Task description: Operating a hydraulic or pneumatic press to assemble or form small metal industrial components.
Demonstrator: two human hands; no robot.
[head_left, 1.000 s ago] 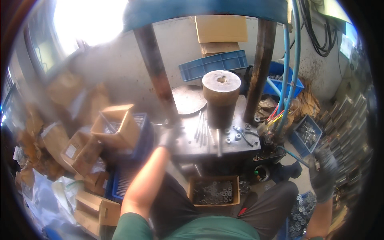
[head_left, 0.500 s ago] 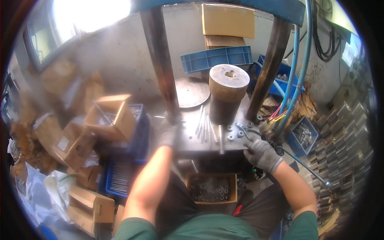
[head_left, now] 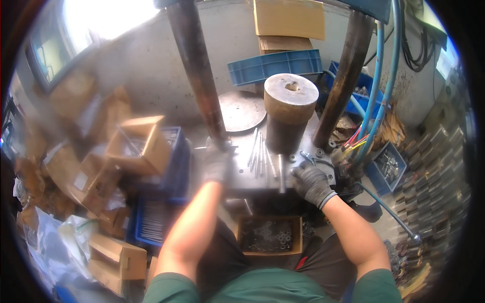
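My left hand point(head_left: 216, 165), in a grey glove, is blurred at the foot of the left steel column point(head_left: 198, 76). A thin metal piece shows at either side of its fingertips; whether they grip it is unclear. My right hand point(head_left: 312, 184), also gloved, is over the front right of the metal table point(head_left: 242, 178), fingers curled down and together. What they hold, if anything, is hidden. Just beyond them lies a small tool with a blue part point(head_left: 307, 157), beside small metal rings point(head_left: 320, 152). Several slim metal rods point(head_left: 258, 156) lie mid-table, near a thicker bar point(head_left: 282, 174) that overhangs the front edge.
A heavy steel cylinder point(head_left: 291, 103) stands behind the rods, a round plate point(head_left: 241, 112) to its left. An open box of rings point(head_left: 270, 236) sits below the table. Cartons point(head_left: 139, 146) and blue crates point(head_left: 177, 166) flank the left; hoses point(head_left: 389, 76) and a parts bin point(head_left: 386, 169) the right.
My right hand has moved left and slightly forward, from beside the small tool to over the small rings. My left hand stays by the column, having shifted slightly.
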